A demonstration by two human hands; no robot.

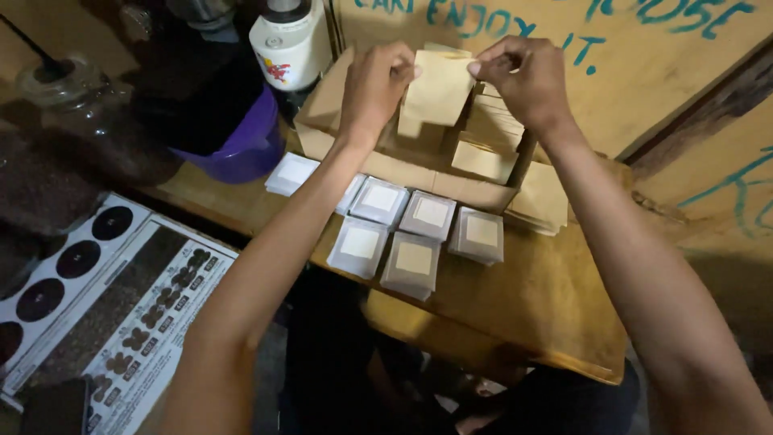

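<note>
Holding tan paper packet [439, 89]: hands, left [374, 84], right [527, 76]; above, seemingly, cardboard box [403, 165].

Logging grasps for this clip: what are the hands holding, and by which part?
Both hands, left hand and right hand, pinch a tan paper packet by its upper corners.

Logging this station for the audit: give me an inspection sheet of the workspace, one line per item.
Surface: wooden table, worn edge.
Job's things: kraft paper bag held over open cardboard box of more bags; small square packets laid in rows in front.
Clutter: purple tub, white bottle, glass jar, printed chart.
Grippers: left hand and right hand both pinch the bag's top.
Cables: nothing seen.
Surroundings: board wall with painted lettering.
</note>
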